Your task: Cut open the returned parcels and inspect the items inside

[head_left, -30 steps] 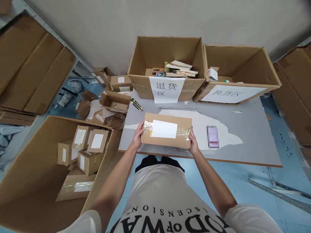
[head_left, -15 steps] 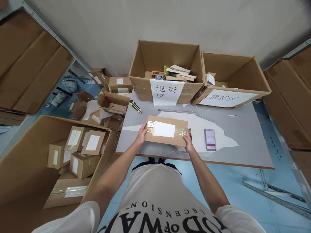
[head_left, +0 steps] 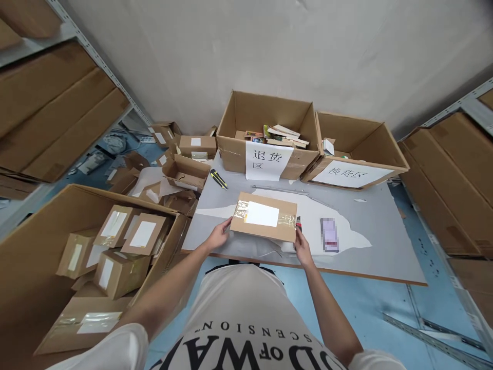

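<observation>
While our flat cardboard parcel [head_left: 267,222] lies on the grey table [head_left: 370,216], near its front edge, we keep both hands low beside it. Our left hand [head_left: 218,238] sits at the parcel's left front corner, fingers loosely spread and touching its edge, not closed around anything. Our right hand [head_left: 301,247] rests at the parcel's right front corner with fingers extended, and we cannot tell whether they actually grasp the cardboard. A white label [head_left: 262,214] under clear tape covers the parcel's top. Just right of the parcel lies a small pale card [head_left: 329,234], blurred. Behind the parcel, at the table's far edge, stand two open cartons: the one straight behind bears a paper sign [head_left: 269,160] and holds assorted items [head_left: 279,135]; the second carton [head_left: 354,149] stands right of it, also signed. Behind and left of the parcel, a yellow-and-black utility knife [head_left: 218,179] rests on the table. Far left of the parcel, on the floor, a large open box [head_left: 46,246] contains more labelled parcels [head_left: 127,241].
</observation>
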`<action>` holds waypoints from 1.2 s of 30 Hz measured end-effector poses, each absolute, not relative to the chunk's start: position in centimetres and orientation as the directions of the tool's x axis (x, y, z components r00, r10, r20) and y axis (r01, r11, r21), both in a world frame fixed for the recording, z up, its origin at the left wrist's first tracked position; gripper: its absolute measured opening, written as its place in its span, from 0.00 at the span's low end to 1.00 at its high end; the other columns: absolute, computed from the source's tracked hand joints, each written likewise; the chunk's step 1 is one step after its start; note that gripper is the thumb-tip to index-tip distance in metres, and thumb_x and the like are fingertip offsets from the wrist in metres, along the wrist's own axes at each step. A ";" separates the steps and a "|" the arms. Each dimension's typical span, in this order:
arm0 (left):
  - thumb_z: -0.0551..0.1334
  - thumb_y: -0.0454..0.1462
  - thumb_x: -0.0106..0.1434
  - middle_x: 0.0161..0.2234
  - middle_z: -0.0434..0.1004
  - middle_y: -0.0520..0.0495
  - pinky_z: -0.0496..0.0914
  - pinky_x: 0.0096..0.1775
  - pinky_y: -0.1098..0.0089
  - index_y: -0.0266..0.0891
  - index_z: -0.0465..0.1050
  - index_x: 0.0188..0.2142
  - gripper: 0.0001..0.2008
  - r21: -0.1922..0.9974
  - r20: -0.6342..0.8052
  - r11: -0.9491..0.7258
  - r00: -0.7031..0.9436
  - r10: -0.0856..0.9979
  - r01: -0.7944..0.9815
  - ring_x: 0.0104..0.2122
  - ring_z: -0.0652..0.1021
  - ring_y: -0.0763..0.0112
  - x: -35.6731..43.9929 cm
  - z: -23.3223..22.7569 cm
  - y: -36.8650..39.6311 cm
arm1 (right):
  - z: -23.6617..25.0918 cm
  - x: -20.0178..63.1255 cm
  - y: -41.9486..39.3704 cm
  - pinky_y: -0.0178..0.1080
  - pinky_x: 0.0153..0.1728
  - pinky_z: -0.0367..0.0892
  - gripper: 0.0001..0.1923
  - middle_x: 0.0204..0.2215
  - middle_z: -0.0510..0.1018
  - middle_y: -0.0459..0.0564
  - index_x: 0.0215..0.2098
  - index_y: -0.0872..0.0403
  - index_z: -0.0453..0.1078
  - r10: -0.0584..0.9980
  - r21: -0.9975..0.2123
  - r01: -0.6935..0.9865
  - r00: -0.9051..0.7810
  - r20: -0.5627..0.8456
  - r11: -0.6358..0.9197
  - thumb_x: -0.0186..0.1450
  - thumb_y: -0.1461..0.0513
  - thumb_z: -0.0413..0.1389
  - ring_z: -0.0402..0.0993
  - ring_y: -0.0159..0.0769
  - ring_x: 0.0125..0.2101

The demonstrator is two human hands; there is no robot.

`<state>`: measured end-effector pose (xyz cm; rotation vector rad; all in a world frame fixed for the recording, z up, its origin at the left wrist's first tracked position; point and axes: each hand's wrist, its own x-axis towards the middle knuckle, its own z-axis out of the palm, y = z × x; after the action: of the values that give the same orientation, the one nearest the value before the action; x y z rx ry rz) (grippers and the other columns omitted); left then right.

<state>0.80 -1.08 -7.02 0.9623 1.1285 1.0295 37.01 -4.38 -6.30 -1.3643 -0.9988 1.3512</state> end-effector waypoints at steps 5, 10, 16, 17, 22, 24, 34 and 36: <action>0.72 0.42 0.42 0.45 0.78 0.38 0.50 0.61 0.44 0.38 0.76 0.44 0.27 0.978 -0.186 0.197 0.139 0.973 -0.068 0.59 0.66 0.45 1.3 -7.4 -2.0 | -6.4 35.3 -5.5 0.56 0.59 0.55 0.33 0.50 0.76 0.52 0.51 0.49 0.68 0.964 -0.964 0.066 0.081 -0.251 -0.257 0.48 0.51 0.64 0.68 0.48 0.53; 0.71 0.47 0.46 0.42 0.80 0.40 0.54 0.59 0.45 0.39 0.78 0.40 0.23 0.980 -0.187 0.192 0.084 0.979 -0.060 0.55 0.70 0.46 2.1 -6.4 -1.5 | -5.4 34.0 -4.9 0.55 0.52 0.63 0.23 0.40 0.79 0.55 0.40 0.51 0.71 0.962 -0.967 0.092 0.158 -0.220 -0.237 0.52 0.47 0.61 0.74 0.49 0.44; 0.64 0.49 0.55 0.45 0.79 0.41 0.65 0.54 0.52 0.37 0.75 0.47 0.25 0.990 -0.141 0.138 0.132 0.981 0.026 0.48 0.75 0.51 1.8 -3.1 -1.7 | -1.7 35.6 -3.6 0.48 0.44 0.68 0.25 0.40 0.79 0.55 0.41 0.54 0.71 0.981 -0.952 0.240 0.093 -0.172 -0.189 0.56 0.45 0.57 0.74 0.47 0.41; 0.63 0.50 0.57 0.47 0.78 0.41 0.66 0.53 0.54 0.37 0.74 0.50 0.26 0.993 -0.117 0.113 0.123 0.986 0.034 0.48 0.75 0.52 1.8 -2.6 -1.6 | -0.9 35.8 -3.2 0.46 0.43 0.68 0.25 0.40 0.80 0.55 0.41 0.55 0.72 0.982 -0.943 0.278 0.093 -0.165 -0.184 0.57 0.44 0.56 0.74 0.47 0.40; 0.56 0.50 0.62 0.47 0.78 0.45 0.69 0.48 0.61 0.38 0.72 0.53 0.26 0.966 -0.054 0.041 0.044 0.998 0.255 0.44 0.77 0.56 2.2 -1.1 -0.2 | 1.9 35.5 -0.8 0.40 0.33 0.64 0.29 0.29 0.81 0.53 0.35 0.55 0.76 0.974 -0.783 0.586 0.201 -0.107 -0.207 0.61 0.41 0.48 0.73 0.43 0.30; 0.55 0.49 0.63 0.43 0.80 0.46 0.70 0.44 0.63 0.38 0.73 0.52 0.25 0.934 -0.075 0.064 0.016 0.997 0.351 0.41 0.78 0.58 2.4 -1.2 0.6 | 2.2 35.1 0.1 0.38 0.30 0.61 0.30 0.27 0.80 0.54 0.33 0.55 0.77 0.968 -0.685 0.690 0.231 -0.100 -0.235 0.62 0.40 0.45 0.72 0.42 0.28; 0.62 0.43 0.55 0.41 0.81 0.46 0.71 0.42 0.66 0.38 0.74 0.50 0.23 0.917 -0.211 0.207 -0.025 0.977 0.341 0.40 0.79 0.60 3.0 -3.2 4.0 | -0.3 34.6 3.3 0.38 0.34 0.63 0.23 0.34 0.81 0.56 0.40 0.53 0.77 0.952 -0.573 0.763 0.201 -0.229 -0.299 0.64 0.48 0.48 0.75 0.44 0.36; 0.64 0.43 0.53 0.46 0.79 0.44 0.71 0.46 0.66 0.36 0.71 0.54 0.28 0.945 -0.234 0.225 0.008 0.972 0.237 0.44 0.78 0.61 3.1 -3.8 4.0 | -1.1 34.8 3.1 0.38 0.35 0.65 0.21 0.37 0.81 0.53 0.44 0.52 0.75 0.955 -0.637 0.715 0.168 -0.244 -0.289 0.64 0.49 0.49 0.76 0.43 0.36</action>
<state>3.10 3.96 -3.81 1.2156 1.4534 0.8866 34.77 3.14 -1.11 -2.0757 -1.5837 0.8753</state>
